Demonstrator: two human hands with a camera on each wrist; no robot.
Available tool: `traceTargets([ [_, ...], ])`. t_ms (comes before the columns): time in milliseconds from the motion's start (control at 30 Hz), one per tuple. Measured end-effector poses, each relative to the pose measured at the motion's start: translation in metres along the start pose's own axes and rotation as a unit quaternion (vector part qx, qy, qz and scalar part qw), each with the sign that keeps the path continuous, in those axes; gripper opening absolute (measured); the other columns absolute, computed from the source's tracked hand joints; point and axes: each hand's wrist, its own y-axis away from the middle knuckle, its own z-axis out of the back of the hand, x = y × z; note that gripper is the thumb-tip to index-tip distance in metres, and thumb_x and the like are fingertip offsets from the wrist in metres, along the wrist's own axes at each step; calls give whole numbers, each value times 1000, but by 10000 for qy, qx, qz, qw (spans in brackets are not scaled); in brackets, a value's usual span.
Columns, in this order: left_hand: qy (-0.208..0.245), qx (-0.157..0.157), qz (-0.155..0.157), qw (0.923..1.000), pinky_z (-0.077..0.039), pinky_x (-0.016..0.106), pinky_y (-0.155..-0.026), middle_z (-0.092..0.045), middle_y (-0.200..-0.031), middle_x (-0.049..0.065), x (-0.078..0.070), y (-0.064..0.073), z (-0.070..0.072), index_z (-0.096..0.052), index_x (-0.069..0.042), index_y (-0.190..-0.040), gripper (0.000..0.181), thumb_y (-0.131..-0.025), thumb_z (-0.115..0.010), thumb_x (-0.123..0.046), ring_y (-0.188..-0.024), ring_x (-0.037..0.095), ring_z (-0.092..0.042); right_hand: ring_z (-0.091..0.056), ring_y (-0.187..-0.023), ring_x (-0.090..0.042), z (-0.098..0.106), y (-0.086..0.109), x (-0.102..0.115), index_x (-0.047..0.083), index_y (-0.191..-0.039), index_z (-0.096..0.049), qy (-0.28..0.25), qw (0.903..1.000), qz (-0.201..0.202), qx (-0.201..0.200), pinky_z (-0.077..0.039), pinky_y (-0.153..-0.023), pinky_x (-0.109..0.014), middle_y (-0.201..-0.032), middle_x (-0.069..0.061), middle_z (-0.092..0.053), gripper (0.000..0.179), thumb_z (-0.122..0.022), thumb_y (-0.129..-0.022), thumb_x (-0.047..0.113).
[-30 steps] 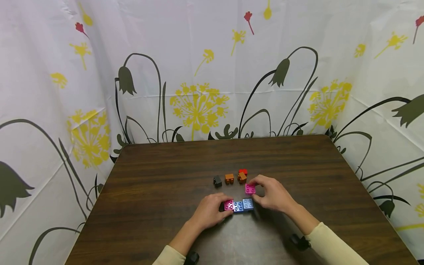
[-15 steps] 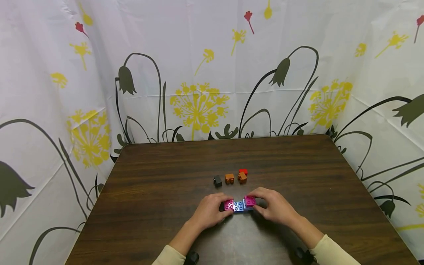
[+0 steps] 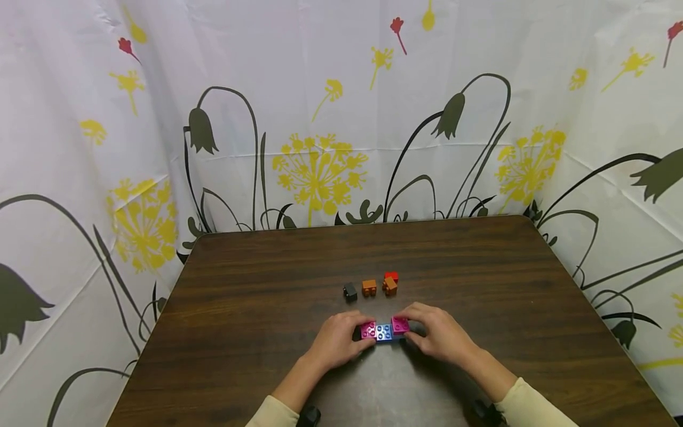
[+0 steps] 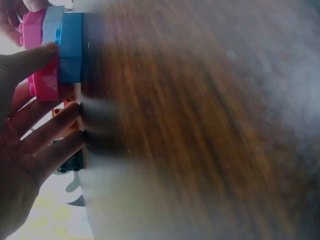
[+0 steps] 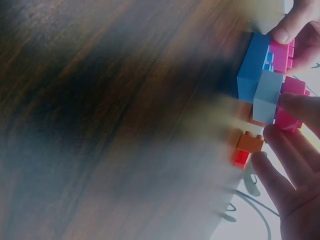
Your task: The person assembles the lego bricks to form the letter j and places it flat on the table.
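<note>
The left hand [image 3: 333,341] pinches one pink brick [image 3: 369,330]; the right hand [image 3: 443,333], pinching a second pink brick [image 3: 399,325], should press squarely down.

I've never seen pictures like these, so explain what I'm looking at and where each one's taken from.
There's no machine here, just a person's bare left hand and right hand. The wide pictures come from a head camera looking down at the table; the sideways close-ups come from a camera on each wrist. The left hand pinches a pink brick at one end of a blue brick. The right hand pinches another pink brick, above a light blue brick at the other end. Farther back lie a dark brick, two orange bricks and a red brick.
</note>
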Motion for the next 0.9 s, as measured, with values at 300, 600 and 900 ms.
traceTargets([
  [300, -39, -24, -6, 10000, -50, 34, -84, -69, -105, -6, 0, -1, 0, -72, -17, -118, 38, -86, -75, -38, -94, 10, -63, -65, -86, -13, 1, -4, 0, 19, -114, -73, 50, 9998, -135, 103, -53, -76, -33, -100, 12, -64, 37, -81, -79, 9],
  [600, -113, 16, -10, 9999, -50, 34, -82, -68, -104, -7, -1, -2, 0, -71, -17, -118, 38, -87, -75, -39, -93, 10, -63, -63, -79, -14, 1, -4, 2, 19, -112, -73, 219, 9995, -203, 129, -51, -70, -32, -96, 11, -64, 37, -82, -78, 9],
  [900, -273, -27, -103, 9996, -51, 33, -80, -68, -103, -7, -1, -1, 1, -72, -18, -118, 38, -86, -75, -39, -92, 10, -63, -65, -90, -14, 0, -4, 3, 19, -113, -68, 304, 9984, -304, 360, -53, -78, -39, -100, 9, -64, 35, -81, -81, 13],
])
